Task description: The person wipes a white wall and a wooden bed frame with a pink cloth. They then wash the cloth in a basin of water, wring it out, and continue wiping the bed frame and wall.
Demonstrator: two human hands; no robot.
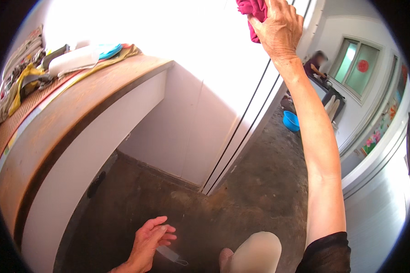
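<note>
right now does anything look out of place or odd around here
Mainly the pile on the wooden ledge at left: it is heaped in a jumble. Beside the left hand, a pale strip with a loop also looks stray, though I can't tell whether it lies on the floor.

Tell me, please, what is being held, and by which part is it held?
The right hand holds a bunched dark-pink cloth by its right side in the picture. The left hand is loosely open, apparently holding nothing.
</note>
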